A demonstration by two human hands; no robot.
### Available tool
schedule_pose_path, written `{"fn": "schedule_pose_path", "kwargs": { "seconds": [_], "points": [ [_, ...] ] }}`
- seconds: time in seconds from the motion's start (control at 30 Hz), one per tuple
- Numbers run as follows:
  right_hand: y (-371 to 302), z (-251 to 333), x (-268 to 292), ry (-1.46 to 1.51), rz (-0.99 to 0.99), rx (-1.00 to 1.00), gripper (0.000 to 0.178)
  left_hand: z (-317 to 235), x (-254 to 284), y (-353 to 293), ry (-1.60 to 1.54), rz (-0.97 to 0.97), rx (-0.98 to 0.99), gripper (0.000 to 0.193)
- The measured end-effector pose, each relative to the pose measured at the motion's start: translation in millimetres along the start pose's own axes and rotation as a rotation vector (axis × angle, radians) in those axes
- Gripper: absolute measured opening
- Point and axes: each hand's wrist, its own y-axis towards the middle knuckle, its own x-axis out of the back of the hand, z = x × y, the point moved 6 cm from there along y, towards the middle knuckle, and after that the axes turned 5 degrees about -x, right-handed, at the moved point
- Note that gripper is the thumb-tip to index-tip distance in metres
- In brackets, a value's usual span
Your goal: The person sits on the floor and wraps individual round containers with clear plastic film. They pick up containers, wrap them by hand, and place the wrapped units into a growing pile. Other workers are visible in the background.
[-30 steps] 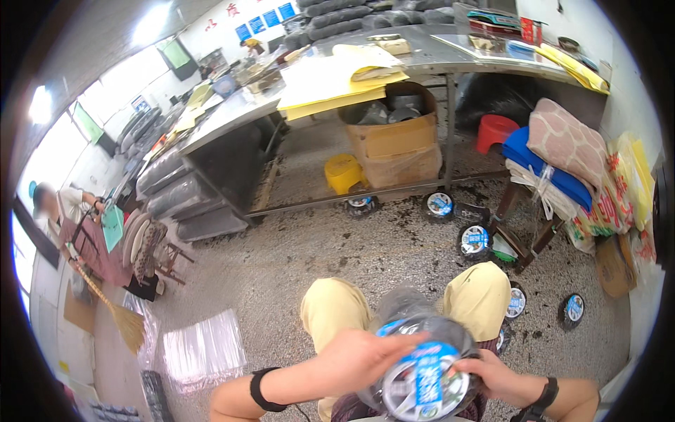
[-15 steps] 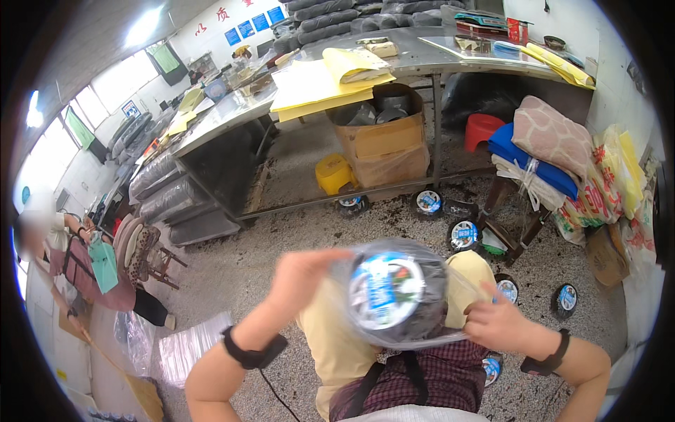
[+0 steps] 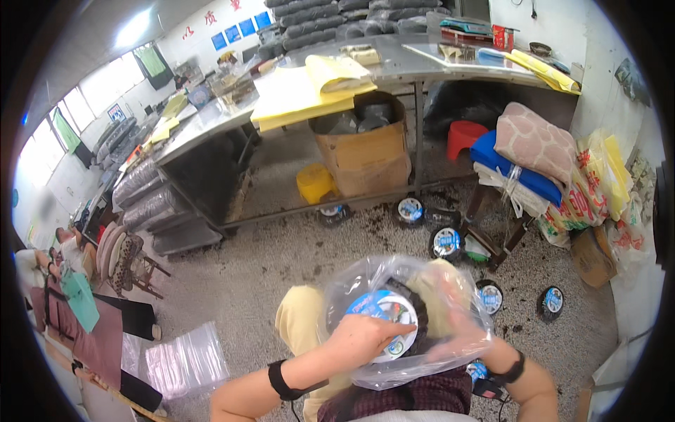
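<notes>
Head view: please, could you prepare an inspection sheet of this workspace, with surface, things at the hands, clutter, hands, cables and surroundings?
Surface: speckled floor with dark debris scattered; metal table ahead bears yellow sheets.
Things at the hands: dark round pack with blue-and-white label, overlapping a transparent bag; whether fully inside, hard to tell.
Clutter: labelled packs on the floor, yellow stool, red stool, open cardboard box under the table, plastic stack at left.
Hands: left hand on the label, one finger extended; right hand blurred, seen through the bag, grip unclear.
Cables: thin dark cable near the left wristband.
Surroundings: another person at left; folded cloths at right.
</notes>
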Motion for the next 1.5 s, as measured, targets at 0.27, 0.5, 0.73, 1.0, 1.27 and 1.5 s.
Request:
{"fn": "schedule_pose_path", "kwargs": {
  "seconds": [0.27, 0.5, 0.73, 1.0, 1.27, 1.5],
  "points": [
    [43, 21, -17, 1.647, -0.104, -0.153, 0.033, 11, 112, -79, -0.666, -0.616, 0.134, 0.033],
    [68, 37, -39, 1.747, -0.557, -0.732, 0.027, 29, 99, -55, -0.803, -0.547, -0.087, 0.058],
    [52, 14, -49, 1.161, 0.083, -0.425, 0.021, 18, 47, -14, -1.129, -0.469, 0.223, 0.06],
    [90, 80, -8, -0.362, -0.01, 0.262, 0.025, 9, 33, -18, -0.836, -0.376, 0.214, 0.05],
    [60, 50, 8, -0.535, 0.0, 0.19, 0.022, 53, 43, -26, -1.549, -0.546, 0.253, 0.017],
    [100, 36, -49, 0.361, 0.138, -0.29, 0.017, 25, 42, -33, -1.082, -0.333, 0.207, 0.015]
  ]
}}
